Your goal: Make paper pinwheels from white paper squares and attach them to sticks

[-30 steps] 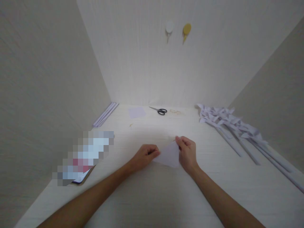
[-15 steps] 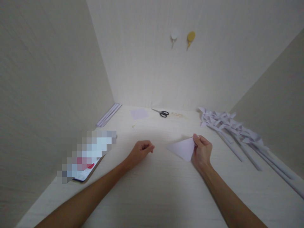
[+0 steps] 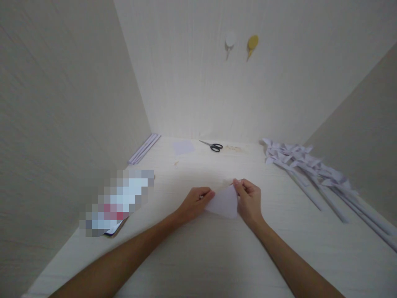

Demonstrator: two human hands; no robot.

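Observation:
A sheet of pale paper [image 3: 223,202], triangular in outline, is held between my two hands over the middle of the table. My left hand [image 3: 196,201] pinches its left corner between thumb and curled fingers. At the upper right corner, my right hand [image 3: 248,199] grips the paper with thumb and forefinger. Both hands are closed, and the fingertips partly cover the paper's corners. Another pale square of paper [image 3: 183,147] lies flat near the back wall, with black-handled scissors [image 3: 215,147] to its right.
White paper pinwheels [image 3: 290,154] with rolled sticks [image 3: 330,205] are piled along the right side. Several rolled paper sticks [image 3: 144,149] rest at the back left, behind a phone [image 3: 116,227] with a blurred screen. A white hook [image 3: 230,40] and a yellow hook [image 3: 253,42] are on the back wall.
My right hand has moved left with the paper, and my left hand has shifted slightly right. The left hand, apart from the paper before, now pinches its left corner.

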